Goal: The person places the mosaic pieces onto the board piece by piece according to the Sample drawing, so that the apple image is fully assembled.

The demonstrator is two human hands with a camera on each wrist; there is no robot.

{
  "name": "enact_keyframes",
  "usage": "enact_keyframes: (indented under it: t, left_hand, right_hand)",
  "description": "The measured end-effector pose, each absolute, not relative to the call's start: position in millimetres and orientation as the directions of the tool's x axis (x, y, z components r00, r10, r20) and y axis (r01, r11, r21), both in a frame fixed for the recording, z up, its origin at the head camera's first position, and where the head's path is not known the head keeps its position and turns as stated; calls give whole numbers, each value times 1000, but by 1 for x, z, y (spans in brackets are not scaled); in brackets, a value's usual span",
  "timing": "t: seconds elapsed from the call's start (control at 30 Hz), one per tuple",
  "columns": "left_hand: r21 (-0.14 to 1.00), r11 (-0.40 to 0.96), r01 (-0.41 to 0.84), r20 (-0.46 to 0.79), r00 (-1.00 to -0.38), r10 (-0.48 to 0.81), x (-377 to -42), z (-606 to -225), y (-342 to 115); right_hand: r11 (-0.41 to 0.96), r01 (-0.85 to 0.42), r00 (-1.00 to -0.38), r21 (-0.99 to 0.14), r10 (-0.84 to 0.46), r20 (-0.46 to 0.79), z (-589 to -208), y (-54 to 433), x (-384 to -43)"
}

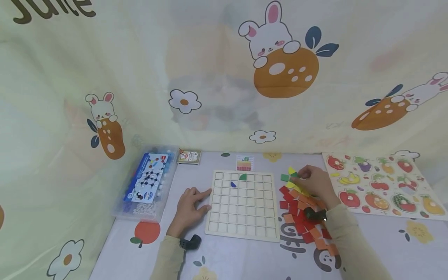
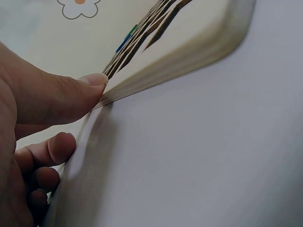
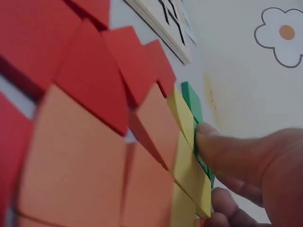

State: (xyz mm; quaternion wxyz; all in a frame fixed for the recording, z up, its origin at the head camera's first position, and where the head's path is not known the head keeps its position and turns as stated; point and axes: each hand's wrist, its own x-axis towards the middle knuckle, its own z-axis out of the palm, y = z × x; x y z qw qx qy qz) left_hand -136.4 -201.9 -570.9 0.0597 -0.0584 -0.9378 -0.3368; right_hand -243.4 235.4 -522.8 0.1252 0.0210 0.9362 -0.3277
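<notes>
A pale wooden grid board [image 1: 241,210] lies on the table, a green quarter-round piece [image 1: 243,177] and a small blue piece [image 1: 233,184] in its upper cells. At its left edge my left hand [image 1: 189,208] touches the rim with forefinger and thumb; the left wrist view shows the thumb [image 2: 61,97] against the corner edge. To the right of the board, my right hand [image 1: 313,182] pinches a green tile [image 1: 293,174] at the far end of a tile heap. Yellow tiles [image 3: 187,163], orange tiles [image 3: 71,156] and red tiles [image 3: 90,78] lie beside that hand.
Left of the board stands a clear plastic box [image 1: 150,179] with a blue label. A small card box [image 1: 189,157] sits behind it. A picture card [image 1: 245,163] lies beyond the board. At the right is a fruit puzzle board [image 1: 379,186]. A printed curtain hangs behind.
</notes>
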Motion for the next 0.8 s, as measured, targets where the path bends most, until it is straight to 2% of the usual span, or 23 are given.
enact_keyframes:
  t: [0.27, 0.63, 0.8]
  left_hand:
    - [628, 765, 142, 142, -988, 67, -136, -570, -202]
    - [633, 761, 143, 144, -987, 66, -136, -569, -202]
    - [635, 760, 138, 138, -988, 64, -135, -568, -201]
  right_hand:
    - [774, 111, -969, -623, -55, -241, -525, 231, -236]
    - [807, 25, -960, -590, -145, -238, -524, 231, -240]
    - [781, 12, -968, -624, -146, -203, -524, 229, -242]
